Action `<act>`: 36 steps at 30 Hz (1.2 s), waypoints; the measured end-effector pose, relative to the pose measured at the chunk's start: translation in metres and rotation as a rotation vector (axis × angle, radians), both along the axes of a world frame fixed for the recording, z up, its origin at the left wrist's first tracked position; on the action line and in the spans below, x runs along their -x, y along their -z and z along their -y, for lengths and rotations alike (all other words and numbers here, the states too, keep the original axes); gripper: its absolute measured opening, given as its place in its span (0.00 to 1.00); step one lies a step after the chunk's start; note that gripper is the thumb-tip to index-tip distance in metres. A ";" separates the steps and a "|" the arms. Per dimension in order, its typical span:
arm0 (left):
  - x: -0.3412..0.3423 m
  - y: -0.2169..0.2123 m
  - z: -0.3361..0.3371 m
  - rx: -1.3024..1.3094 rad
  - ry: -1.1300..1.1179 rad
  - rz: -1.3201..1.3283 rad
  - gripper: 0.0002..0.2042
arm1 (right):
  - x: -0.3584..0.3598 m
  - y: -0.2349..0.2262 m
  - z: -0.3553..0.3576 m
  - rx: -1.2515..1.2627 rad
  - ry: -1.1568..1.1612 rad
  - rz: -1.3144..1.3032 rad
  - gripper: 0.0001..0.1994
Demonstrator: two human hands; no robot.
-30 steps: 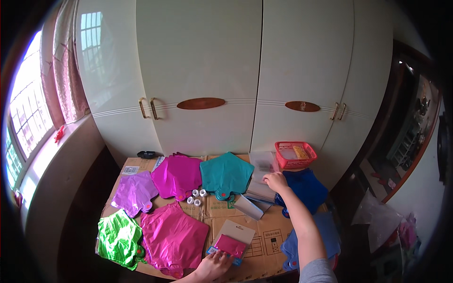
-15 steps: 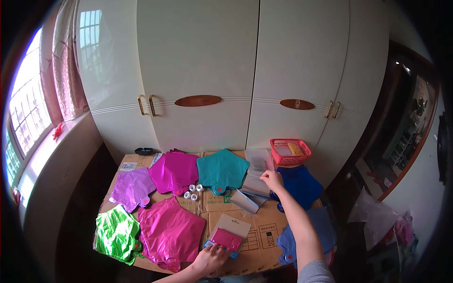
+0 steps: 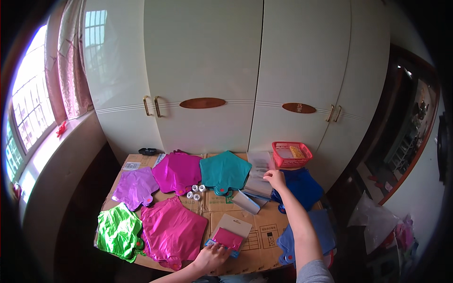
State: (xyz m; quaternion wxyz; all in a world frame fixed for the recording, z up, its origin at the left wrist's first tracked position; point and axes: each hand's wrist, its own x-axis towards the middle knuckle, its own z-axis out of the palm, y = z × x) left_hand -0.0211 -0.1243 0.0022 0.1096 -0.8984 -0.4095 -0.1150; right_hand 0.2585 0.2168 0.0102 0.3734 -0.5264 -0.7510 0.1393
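Note:
My left hand (image 3: 212,258) rests with bent fingers on the lower end of a pale backing card (image 3: 238,222), which has a blue lower strip. On that card lies a small folded pink foil packet (image 3: 227,237), touching my fingertips. Out to the right, my right hand (image 3: 275,179) is closed in a pinch at a pile of clear plastic bags (image 3: 260,164); what sits between the fingertips is too small to see well. Just below that pile a grey-white folded card (image 3: 246,203) with a blue edge stands tilted on the cardboard.
Piles of flat foil shapes surround my hands: green (image 3: 119,232), pink (image 3: 172,231), lilac (image 3: 136,187), magenta (image 3: 176,170), teal (image 3: 225,170), dark blue (image 3: 302,186) and slate blue (image 3: 309,236). Several white rolls (image 3: 196,192) stand mid-table. A red basket (image 3: 291,162) sits far right, below cabinet doors (image 3: 203,56).
The whole view has shifted slightly. My right hand stays pinched at the clear bags, and my left hand remains on the card with the pink packet.

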 end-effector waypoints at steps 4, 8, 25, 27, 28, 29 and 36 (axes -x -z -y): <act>0.000 -0.002 -0.001 0.010 0.006 -0.006 0.22 | -0.003 -0.016 0.007 0.142 0.127 -0.004 0.13; 0.002 -0.004 -0.002 -0.045 0.021 0.017 0.20 | 0.010 -0.040 0.050 -0.127 0.139 0.056 0.11; 0.009 -0.007 -0.009 -0.070 -0.052 0.164 0.19 | 0.008 0.015 0.248 -0.105 -0.170 0.487 0.17; 0.010 -0.009 -0.005 -0.090 -0.003 0.121 0.20 | 0.005 0.021 0.246 -0.113 -0.194 0.452 0.15; 0.009 -0.012 -0.003 -0.078 0.011 0.106 0.20 | 0.004 0.022 0.246 -0.117 -0.195 0.466 0.14; 0.007 -0.016 -0.001 -0.067 0.025 0.092 0.20 | 0.005 0.022 0.247 -0.121 -0.197 0.480 0.13; 0.012 -0.010 0.005 -0.121 0.112 0.050 0.21 | 0.008 0.035 0.251 -0.318 -0.161 0.704 0.09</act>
